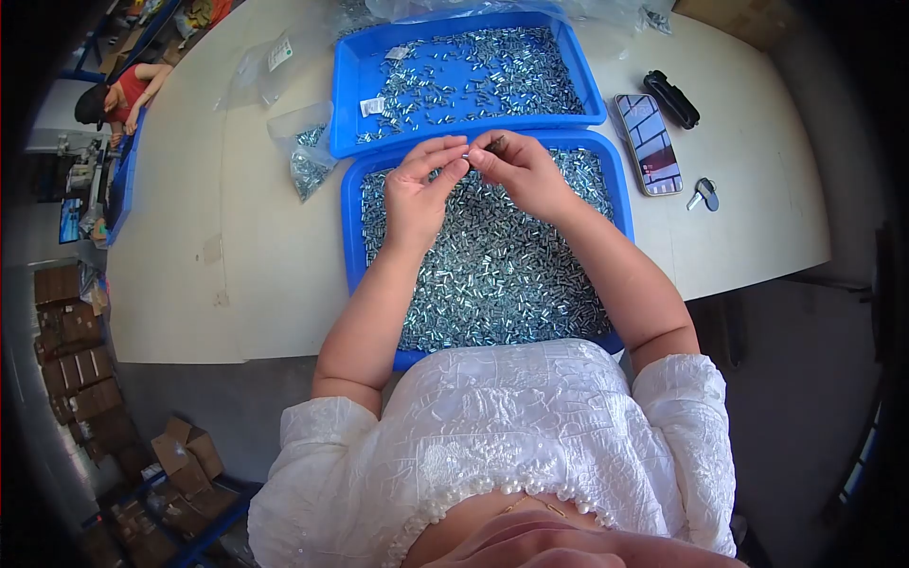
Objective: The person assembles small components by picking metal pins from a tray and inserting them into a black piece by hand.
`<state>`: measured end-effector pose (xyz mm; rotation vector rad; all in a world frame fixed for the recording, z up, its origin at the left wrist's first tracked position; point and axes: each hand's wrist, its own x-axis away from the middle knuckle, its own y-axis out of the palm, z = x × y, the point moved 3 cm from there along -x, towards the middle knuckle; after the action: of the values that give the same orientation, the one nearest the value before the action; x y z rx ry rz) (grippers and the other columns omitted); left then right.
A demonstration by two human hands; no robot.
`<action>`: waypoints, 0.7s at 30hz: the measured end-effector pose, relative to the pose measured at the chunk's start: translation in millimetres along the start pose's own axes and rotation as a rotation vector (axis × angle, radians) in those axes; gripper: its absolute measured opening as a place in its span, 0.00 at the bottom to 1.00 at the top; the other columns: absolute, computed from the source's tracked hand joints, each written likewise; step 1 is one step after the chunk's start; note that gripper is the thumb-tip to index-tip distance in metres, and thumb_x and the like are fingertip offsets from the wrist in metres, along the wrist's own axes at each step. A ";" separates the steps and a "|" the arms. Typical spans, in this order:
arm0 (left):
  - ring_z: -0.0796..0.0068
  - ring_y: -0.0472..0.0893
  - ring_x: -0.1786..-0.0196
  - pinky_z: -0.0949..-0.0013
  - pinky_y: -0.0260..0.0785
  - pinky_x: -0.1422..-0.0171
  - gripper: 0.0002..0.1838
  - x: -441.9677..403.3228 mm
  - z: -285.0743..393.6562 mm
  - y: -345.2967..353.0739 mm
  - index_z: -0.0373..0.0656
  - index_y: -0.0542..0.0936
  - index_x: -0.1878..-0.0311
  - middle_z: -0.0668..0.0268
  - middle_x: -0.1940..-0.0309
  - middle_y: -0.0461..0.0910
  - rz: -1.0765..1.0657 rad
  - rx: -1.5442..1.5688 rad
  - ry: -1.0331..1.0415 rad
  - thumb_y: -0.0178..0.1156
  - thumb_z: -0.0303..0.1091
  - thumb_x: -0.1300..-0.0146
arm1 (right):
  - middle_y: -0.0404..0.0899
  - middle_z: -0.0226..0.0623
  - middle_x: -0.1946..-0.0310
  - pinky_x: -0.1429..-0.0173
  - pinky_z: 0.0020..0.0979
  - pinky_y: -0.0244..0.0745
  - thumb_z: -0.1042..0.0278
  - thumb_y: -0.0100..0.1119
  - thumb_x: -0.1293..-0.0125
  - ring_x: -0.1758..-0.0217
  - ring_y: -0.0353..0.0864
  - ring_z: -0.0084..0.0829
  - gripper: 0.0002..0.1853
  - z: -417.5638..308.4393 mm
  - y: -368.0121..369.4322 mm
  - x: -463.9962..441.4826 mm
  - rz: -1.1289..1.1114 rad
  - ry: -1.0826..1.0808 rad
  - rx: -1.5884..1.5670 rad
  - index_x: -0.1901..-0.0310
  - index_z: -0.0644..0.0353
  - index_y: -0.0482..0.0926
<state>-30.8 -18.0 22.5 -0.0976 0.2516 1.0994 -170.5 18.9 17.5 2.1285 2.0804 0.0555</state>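
Observation:
Above the near blue tray (352,227), my left hand (417,194) and my right hand (532,178) meet at the fingertips. My left thumb and fingers pinch a small shiny metal pin (466,157). A small dark object (497,145) shows between the fingers of my closed right hand; its kind is too small to make out. Beneath both hands, a dense layer of short silvery metal pins (502,275) fills the near tray. Behind it, the far blue tray (417,80) holds more such pins, mostly at its right side, and small white paper labels.
Clear bags (311,170) with pins lie left of the trays. To the right are a phone (651,147), a black case (672,98) and a key (703,194). Plastic sheeting lies along the back. Another person (123,97) leans at the far left, near cardboard boxes.

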 end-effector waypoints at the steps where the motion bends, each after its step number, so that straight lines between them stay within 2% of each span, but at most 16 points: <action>1: 0.71 0.74 0.48 0.68 0.64 0.41 0.08 0.7 -2.4 0.8 0.38 0.81 0.61 0.62 0.56 0.78 0.026 0.145 -0.040 0.62 0.23 0.44 | 0.72 0.23 0.75 0.72 0.19 0.61 0.63 0.55 0.34 0.74 0.66 0.14 0.11 0.7 2.0 1.1 -0.033 0.063 -0.040 0.62 0.64 0.75; 3: 0.72 0.75 0.49 0.70 0.65 0.42 0.06 0.7 -1.7 1.6 0.38 0.81 0.62 0.62 0.56 0.79 0.035 0.161 -0.010 0.62 0.23 0.44 | 0.72 0.23 0.75 0.72 0.19 0.62 0.63 0.54 0.34 0.74 0.66 0.14 0.11 -0.3 3.2 1.8 -0.065 0.127 -0.082 0.62 0.64 0.75; 6: 0.73 0.77 0.53 0.72 0.68 0.46 0.05 -1.1 3.5 1.4 0.37 0.81 0.64 0.62 0.59 0.80 0.108 0.197 -0.007 0.62 0.23 0.45 | 0.72 0.24 0.75 0.71 0.18 0.62 0.65 0.54 0.34 0.74 0.66 0.14 0.09 -1.4 -2.2 1.3 -0.029 0.173 0.053 0.61 0.64 0.75; 8: 0.75 0.79 0.56 0.73 0.69 0.49 0.05 -2.9 3.3 -3.4 0.36 0.81 0.65 0.63 0.61 0.81 0.175 0.215 -0.032 0.63 0.23 0.45 | 0.72 0.24 0.72 0.64 0.18 0.65 0.65 0.53 0.34 0.68 0.69 0.14 0.09 -3.9 -9.8 -0.5 0.071 0.042 0.136 0.59 0.62 0.74; 10: 0.76 0.80 0.63 0.74 0.70 0.54 0.05 -5.1 3.8 -13.6 0.37 0.81 0.67 0.64 0.68 0.82 0.218 -0.249 0.001 0.65 0.24 0.48 | 0.72 0.25 0.70 0.64 0.19 0.65 0.67 0.54 0.34 0.68 0.68 0.15 0.09 -4.8 -11.9 -0.6 0.093 0.021 0.064 0.58 0.63 0.74; 11: 0.76 0.80 0.63 0.74 0.70 0.54 0.05 -4.9 3.1 -16.1 0.37 0.81 0.67 0.64 0.68 0.82 0.220 -0.249 0.000 0.65 0.24 0.48 | 0.72 0.26 0.72 0.67 0.18 0.64 0.69 0.54 0.35 0.70 0.68 0.15 0.07 -8.8 -12.1 0.1 0.125 -0.044 0.014 0.59 0.63 0.74; 13: 0.76 0.80 0.67 0.74 0.70 0.60 0.05 -5.8 10.1 -15.0 0.38 0.81 0.71 0.65 0.72 0.82 0.171 -0.493 0.093 0.67 0.24 0.52 | 0.73 0.26 0.73 0.69 0.18 0.64 0.70 0.54 0.36 0.72 0.67 0.14 0.06 -12.8 -12.4 1.4 0.156 -0.108 -0.037 0.60 0.63 0.74; 19: 0.73 0.80 0.69 0.73 0.69 0.62 0.06 -4.7 16.1 -10.0 0.38 0.81 0.73 0.65 0.74 0.81 0.142 -0.552 0.160 0.69 0.23 0.55 | 0.74 0.26 0.71 0.65 0.20 0.67 0.71 0.56 0.37 0.69 0.70 0.16 0.06 -17.3 -9.8 4.1 0.056 -0.120 0.149 0.62 0.63 0.74; 21: 0.73 0.80 0.69 0.73 0.69 0.62 0.06 -4.8 16.6 -9.8 0.38 0.81 0.73 0.64 0.74 0.81 0.131 -0.571 0.151 0.69 0.24 0.55 | 0.74 0.27 0.68 0.62 0.20 0.68 0.72 0.55 0.37 0.67 0.71 0.17 0.06 -14.9 -11.1 3.4 0.017 -0.082 0.190 0.60 0.64 0.73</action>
<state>-21.6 -23.3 39.3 -0.6835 0.0723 1.2712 -183.4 23.9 30.3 2.2128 2.0955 -0.2326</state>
